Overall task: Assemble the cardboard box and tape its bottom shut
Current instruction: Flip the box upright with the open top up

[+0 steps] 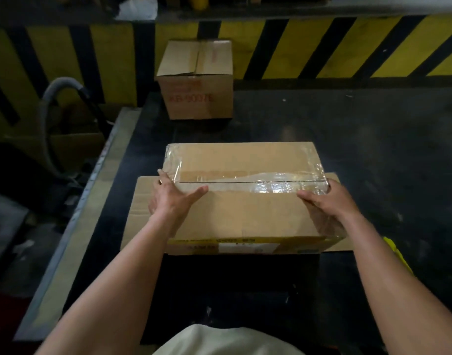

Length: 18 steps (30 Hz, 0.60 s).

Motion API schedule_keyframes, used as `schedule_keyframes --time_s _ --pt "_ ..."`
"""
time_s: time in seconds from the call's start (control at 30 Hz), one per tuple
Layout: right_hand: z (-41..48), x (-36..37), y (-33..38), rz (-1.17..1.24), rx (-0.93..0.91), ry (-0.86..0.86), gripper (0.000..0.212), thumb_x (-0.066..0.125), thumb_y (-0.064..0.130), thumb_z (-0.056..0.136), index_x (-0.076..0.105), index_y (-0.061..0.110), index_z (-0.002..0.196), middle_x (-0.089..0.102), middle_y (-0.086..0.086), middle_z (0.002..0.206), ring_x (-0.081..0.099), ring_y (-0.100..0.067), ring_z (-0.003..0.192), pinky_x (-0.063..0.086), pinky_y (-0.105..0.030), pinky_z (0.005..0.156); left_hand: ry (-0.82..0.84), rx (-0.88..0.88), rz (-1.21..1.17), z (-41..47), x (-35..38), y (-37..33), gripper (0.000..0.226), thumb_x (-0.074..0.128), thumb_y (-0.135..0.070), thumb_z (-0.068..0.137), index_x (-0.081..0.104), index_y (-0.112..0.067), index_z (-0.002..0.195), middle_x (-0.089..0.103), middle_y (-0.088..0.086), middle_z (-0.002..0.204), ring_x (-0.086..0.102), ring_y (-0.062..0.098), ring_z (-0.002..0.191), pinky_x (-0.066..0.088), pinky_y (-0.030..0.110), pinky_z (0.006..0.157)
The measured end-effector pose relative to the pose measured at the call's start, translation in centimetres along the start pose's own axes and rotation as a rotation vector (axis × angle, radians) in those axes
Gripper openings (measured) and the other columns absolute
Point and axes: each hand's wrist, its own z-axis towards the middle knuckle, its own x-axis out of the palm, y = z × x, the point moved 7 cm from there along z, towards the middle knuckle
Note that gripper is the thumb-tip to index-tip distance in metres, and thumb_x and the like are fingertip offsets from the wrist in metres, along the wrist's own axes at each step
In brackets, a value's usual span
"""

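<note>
A brown cardboard box (245,211) stands on the dark table with its closed flaps facing up. Clear tape (248,181) runs along the middle seam and wraps down over both ends. My left hand (172,198) grips the box's left edge, thumb lying on top near the seam and fingers down the side. My right hand (324,199) grips the right edge the same way, its thumb resting on the tape. Flat cardboard (140,208) sticks out from under the box on both sides.
A second, smaller taped box (196,80) with red print stands further back on the table (373,149). A grey hose (46,119) and an open carton sit beyond the left table edge. A yellow object (394,249) lies at the right. A yellow-black striped wall is behind.
</note>
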Motion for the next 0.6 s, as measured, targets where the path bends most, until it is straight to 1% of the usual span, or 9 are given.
schedule_keyframes --time_s 0.07,0.13,0.2,0.27,0.33,0.37,0.43,0.5,0.6 --pt "-0.3 0.0 0.6 0.044 -0.009 0.004 0.067 0.087 0.051 0.066 0.06 0.02 0.118 0.063 0.002 0.108 0.059 -0.018 0.09 0.045 -0.029 0.068 0.029 -0.039 -0.07 0.7 -0.1 0.4 0.146 0.073 -0.09 0.042 0.008 -0.028 0.158 0.041 0.017 0.149 0.05 0.044 0.128 0.046 0.063 0.102" --pt "-0.3 -0.1 0.8 0.059 -0.017 -0.019 0.065 0.087 0.047 0.067 0.06 0.02 0.119 0.062 0.003 0.107 0.059 -0.018 0.092 0.044 -0.031 0.072 0.029 -0.049 -0.165 1.3 -0.3 0.6 0.145 0.076 -0.089 0.03 0.022 -0.026 0.149 0.049 0.014 0.138 0.058 0.042 0.114 0.053 0.061 0.093" --pt "-0.4 -0.2 1.3 0.063 -0.027 -0.031 0.067 0.088 0.047 0.065 0.06 0.019 0.119 0.062 0.004 0.108 0.06 -0.017 0.093 0.046 -0.031 0.074 0.016 -0.014 -0.208 1.3 -0.9 0.0 0.121 0.086 -0.077 0.039 0.036 -0.022 0.134 0.056 0.012 0.127 0.061 0.037 0.102 0.056 0.054 0.085" --pt "-0.1 -0.6 1.7 0.104 -0.027 -0.061 0.074 0.091 0.052 0.057 0.061 0.021 0.117 0.066 0.006 0.108 0.064 -0.015 0.092 0.052 -0.032 0.077 -0.042 0.051 -0.241 1.4 -2.0 -0.8 0.096 0.091 -0.063 0.051 0.041 -0.024 0.122 0.056 0.008 0.122 0.057 0.031 0.099 0.051 0.046 0.078" --pt "0.3 -1.3 2.7 0.149 -0.045 -0.096 0.085 0.092 0.056 0.049 0.059 0.02 0.118 0.068 0.007 0.106 0.067 -0.012 0.09 0.056 -0.037 0.082 -0.097 0.12 -0.309 1.5 -3.3 -1.8 0.087 0.092 -0.056 0.055 0.039 -0.029 0.119 0.051 0.003 0.121 0.052 0.026 0.103 0.048 0.044 0.08" --pt "0.4 -1.8 3.4 0.165 -0.058 -0.107 0.088 0.093 0.052 0.051 0.055 0.017 0.121 0.066 0.008 0.104 0.066 -0.011 0.089 0.056 -0.036 0.083 -0.124 0.157 -0.353 1.8 -4.2 -2.3 0.089 0.094 -0.054 0.054 0.038 -0.032 0.12 0.049 0.002 0.123 0.051 0.025 0.107 0.049 0.044 0.085" --pt "0.5 -2.7 4.8 0.198 -0.082 -0.144 0.095 0.095 0.041 0.055 0.043 0.012 0.128 0.061 0.004 0.109 0.063 -0.014 0.094 0.053 -0.036 0.086 -0.182 0.221 -0.444 2.4 -6.3 -3.3 0.102 0.098 -0.047 0.05 0.039 -0.029 0.131 0.049 -0.001 0.128 0.051 0.021 0.114 0.048 0.041 0.095" --pt "0.7 -3.4 5.9 0.24 -0.131 -0.181 0.098 0.097 0.032 0.056 0.036 0.009 0.13 0.057 -0.004 0.117 0.06 -0.02 0.103 0.049 -0.034 0.087 -0.209 0.244 -0.527 2.9 -8.2 -4.2 0.111 0.1 -0.037 0.051 0.035 -0.021 0.139 0.048 -0.003 0.129 0.051 0.017 0.116 0.044 0.033 0.096" --pt "0.9 -3.9 7.4 0.328 -0.23 -0.158 0.098 0.094 0.023 0.062 0.029 0.019 0.135 0.053 -0.008 0.129 0.057 -0.023 0.116 0.05 -0.035 0.092 -0.215 0.237 -0.579 3.0 -10.4 -5.7 0.096 0.096 -0.032 0.064 0.032 -0.014 0.133 0.045 -0.001 0.125 0.052 0.018 0.113 0.039 0.027 0.092"
